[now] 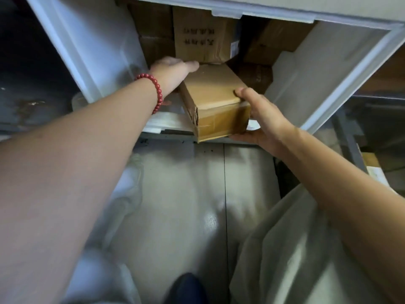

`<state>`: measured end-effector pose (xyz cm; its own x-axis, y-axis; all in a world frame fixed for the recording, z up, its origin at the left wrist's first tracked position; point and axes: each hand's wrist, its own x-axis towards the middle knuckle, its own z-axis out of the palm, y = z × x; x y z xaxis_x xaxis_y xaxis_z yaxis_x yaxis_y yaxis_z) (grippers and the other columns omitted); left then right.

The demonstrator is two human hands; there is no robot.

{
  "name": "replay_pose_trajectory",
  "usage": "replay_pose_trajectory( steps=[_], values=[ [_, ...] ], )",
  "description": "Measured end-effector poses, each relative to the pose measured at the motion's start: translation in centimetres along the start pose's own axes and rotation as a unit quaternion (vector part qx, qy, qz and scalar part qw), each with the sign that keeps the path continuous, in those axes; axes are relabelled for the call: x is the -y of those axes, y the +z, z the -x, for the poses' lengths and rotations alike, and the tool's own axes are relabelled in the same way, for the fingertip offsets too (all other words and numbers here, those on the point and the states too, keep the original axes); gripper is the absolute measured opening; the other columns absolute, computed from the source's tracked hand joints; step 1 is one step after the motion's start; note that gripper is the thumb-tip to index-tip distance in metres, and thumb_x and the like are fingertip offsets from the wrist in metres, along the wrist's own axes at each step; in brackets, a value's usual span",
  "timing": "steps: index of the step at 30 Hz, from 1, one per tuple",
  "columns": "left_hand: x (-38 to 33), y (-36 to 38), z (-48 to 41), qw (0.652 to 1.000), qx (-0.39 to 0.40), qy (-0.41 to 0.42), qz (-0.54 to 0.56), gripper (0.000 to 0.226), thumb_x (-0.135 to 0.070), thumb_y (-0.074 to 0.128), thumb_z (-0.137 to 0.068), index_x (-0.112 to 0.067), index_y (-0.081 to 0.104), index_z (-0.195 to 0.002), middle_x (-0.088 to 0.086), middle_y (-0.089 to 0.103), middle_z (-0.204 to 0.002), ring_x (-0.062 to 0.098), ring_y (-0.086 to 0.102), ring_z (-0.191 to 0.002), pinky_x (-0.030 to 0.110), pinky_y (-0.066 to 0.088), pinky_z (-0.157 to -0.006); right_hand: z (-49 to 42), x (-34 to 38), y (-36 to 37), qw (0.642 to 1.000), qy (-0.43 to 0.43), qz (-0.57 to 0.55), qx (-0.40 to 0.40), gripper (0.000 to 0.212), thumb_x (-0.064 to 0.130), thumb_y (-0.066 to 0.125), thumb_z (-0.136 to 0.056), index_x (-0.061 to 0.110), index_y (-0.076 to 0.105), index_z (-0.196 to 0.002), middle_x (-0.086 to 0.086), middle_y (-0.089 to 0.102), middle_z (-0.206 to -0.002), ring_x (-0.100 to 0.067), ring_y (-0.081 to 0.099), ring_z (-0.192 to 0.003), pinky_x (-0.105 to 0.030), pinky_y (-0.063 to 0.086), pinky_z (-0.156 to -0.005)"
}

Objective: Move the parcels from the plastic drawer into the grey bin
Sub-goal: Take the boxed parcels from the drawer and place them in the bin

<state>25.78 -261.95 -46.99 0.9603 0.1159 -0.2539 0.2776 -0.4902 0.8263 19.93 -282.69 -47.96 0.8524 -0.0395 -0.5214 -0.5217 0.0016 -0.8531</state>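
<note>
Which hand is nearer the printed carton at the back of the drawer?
Left. The left hand holds the small parcel at its far left end, thumb just below the printed carton. The right hand holds its near right corner, farther from that carton.

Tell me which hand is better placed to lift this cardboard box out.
Right. The right hand grips the cardboard box at its near end, thumb on top, fingers beneath, where it overhangs the plastic drawer. The left hand only reaches its far corner, fingers hidden.

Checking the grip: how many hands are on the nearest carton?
2: left hand at the far left edge of the carton, fingers hidden; right hand pinching its near right corner.
</note>
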Motion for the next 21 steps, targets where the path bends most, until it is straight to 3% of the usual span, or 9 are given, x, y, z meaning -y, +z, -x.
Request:
replay_pose_trajectory(
  steps=[1,5,8,12,16,21],
  values=[
    [-0.4,0.2,0.1,0.998,0.029,-0.046,0.025,0.050,-0.054,0.060,-0.086,-0.029,0.054,-0.129,-0.007,0.052,-0.120,0.016,0.049,-0.109,0.037,0.049,-0.088,0.8,-0.1,0.0,1.000,0.003,-0.004,0.008,0.041,0.045,0.061,-0.088,0.024,0.054,-0.123,-0.005,0.051,-0.130,-0.020,0.052,-0.113,-0.047,0.060,-0.075],
    [-0.4,-0.9,4.6,0.998,0.033,-0.040,0.044,0.060,-0.046,0.068,-0.083,-0.026,0.049,-0.135,-0.002,0.054,-0.130,0.018,0.054,-0.116,0.042,0.050,-0.096,3.8,-0.6,-0.3,1.000,0.009,-0.012,0.008,0.043,0.046,0.061,-0.088,0.023,0.057,-0.124,-0.007,0.052,-0.130,-0.021,0.056,-0.106,-0.044,0.060,-0.074],
    [0.7,-1.6,8.2,0.998,0.016,-0.016,0.065,0.055,-0.039,0.066,-0.087,-0.024,0.047,-0.137,-0.005,0.053,-0.134,0.016,0.053,-0.118,0.040,0.048,-0.099,5.7,-1.0,-0.6,1.000,0.003,-0.010,0.005,0.041,0.048,0.060,-0.090,0.024,0.048,-0.120,-0.004,0.048,-0.126,-0.022,0.056,-0.103,-0.047,0.060,-0.077],
    [2.1,-2.1,11.8,0.995,-0.002,-0.022,0.100,0.048,-0.035,0.063,-0.089,-0.027,0.049,-0.135,-0.007,0.054,-0.133,0.014,0.053,-0.117,0.032,0.048,-0.090,7.5,-1.7,-0.6,0.999,-0.010,-0.030,-0.013,0.041,0.043,0.062,-0.090,0.022,0.035,-0.112,-0.004,0.042,-0.121,-0.025,0.051,-0.111,-0.056,0.058,-0.073],
    [2.3,-1.6,15.2,0.991,-0.022,-0.011,0.133,0.051,-0.029,0.066,-0.089,-0.026,0.047,-0.136,-0.004,0.050,-0.137,0.010,0.049,-0.116,0.035,0.041,-0.104,9.0,-1.9,-0.3,1.000,-0.010,-0.009,-0.016,0.029,0.046,0.056,-0.093,0.026,0.036,-0.099,-0.005,0.044,-0.117,-0.036,0.056,-0.111,-0.052,0.060,-0.070],
    [2.4,-1.4,17.7,0.986,-0.011,0.001,0.164,0.055,-0.019,0.070,-0.085,-0.020,0.043,-0.133,-0.001,0.051,-0.136,0.010,0.051,-0.109,0.018,0.044,-0.085,10.0,-1.9,-0.8,1.000,-0.019,0.020,-0.015,0.029,0.052,0.048,-0.095,0.025,0.037,-0.098,-0.001,0.045,-0.105,-0.034,0.058,-0.108,-0.041,0.061,-0.066]
  ],
)
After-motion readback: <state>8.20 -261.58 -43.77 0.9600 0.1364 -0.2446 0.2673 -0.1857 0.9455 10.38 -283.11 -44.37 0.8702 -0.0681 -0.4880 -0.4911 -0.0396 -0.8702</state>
